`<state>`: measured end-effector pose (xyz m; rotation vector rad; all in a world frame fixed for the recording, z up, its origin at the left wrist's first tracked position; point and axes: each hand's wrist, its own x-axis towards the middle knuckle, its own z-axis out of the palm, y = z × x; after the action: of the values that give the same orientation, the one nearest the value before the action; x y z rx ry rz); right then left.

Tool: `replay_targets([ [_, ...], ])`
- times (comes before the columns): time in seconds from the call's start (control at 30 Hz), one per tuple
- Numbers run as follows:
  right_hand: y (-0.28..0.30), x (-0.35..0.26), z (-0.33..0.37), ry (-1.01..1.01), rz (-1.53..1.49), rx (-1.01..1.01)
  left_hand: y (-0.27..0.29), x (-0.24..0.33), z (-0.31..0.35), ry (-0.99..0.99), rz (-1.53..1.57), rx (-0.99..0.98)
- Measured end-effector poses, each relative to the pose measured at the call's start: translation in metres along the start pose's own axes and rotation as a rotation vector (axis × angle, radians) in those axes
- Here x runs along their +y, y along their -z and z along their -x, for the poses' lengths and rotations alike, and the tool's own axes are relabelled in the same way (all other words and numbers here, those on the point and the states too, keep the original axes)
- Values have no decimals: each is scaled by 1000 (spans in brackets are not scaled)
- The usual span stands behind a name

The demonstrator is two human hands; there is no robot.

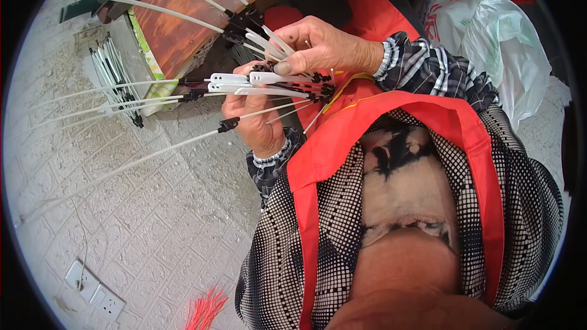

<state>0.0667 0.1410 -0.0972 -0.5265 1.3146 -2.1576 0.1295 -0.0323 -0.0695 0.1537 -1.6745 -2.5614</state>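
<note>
An umbrella frame of thin pale ribs with black joints (228, 124) is held up in front of me, its ribs spreading out to the left. My left hand (260, 129) grips it from below, with the fingers partly hidden behind the ribs. From above, my right hand (324, 47) closes thumb and fingers on the short inner ribs near the black joints. Flat white pieces with small holes (266, 78) lie side by side between the two hands. A red apron (379, 107) hangs under the frame's gathered end.
A brown wooden table (177, 21) stands at the far left. Beside it lies a bundle of similar ribs (116, 76). A white plastic bag (495, 46) sits at the right. Red strands (206, 310) and a socket plate (95, 290) show at the lower left.
</note>
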Motion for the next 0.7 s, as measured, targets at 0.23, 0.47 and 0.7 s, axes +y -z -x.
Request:
replay_targets([
  [0.23, -3, -4, 3, 63, 42, -37, 2, 1, 0, 13, 13, -45],
  [0.47, -11, -14, 9, 40, 100, -20, 4, 0, 4, -19, 22, -43],
  [0.7, -17, -7, 9, 102, 234, 69, -2, 2, 9, -24, 32, -9],
])
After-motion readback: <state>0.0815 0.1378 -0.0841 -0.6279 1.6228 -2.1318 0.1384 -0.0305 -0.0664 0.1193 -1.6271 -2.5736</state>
